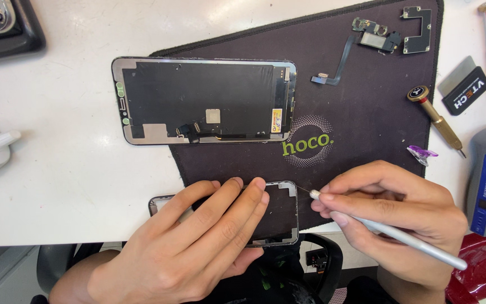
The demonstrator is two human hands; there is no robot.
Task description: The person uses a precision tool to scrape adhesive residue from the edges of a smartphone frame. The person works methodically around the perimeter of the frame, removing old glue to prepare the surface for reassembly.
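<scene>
Your left hand (198, 247) presses flat, fingers together, on one dark phone frame (277, 217); your right hand (389, 208) pinches one silver needle-tipped tool (400, 239) at its edge; two brass screwdrivers (437, 121) lie apart.

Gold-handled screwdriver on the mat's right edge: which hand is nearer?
Right. The right hand, gripping a silver tool, sits just below the gold-handled screwdriver. The left hand rests on the phone frame, much farther to the left.

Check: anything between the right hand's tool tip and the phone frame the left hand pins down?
Nothing visible. The right hand holds the silver tool, tip beside the phone frame top right corner; the left hand covers its left part.
</scene>
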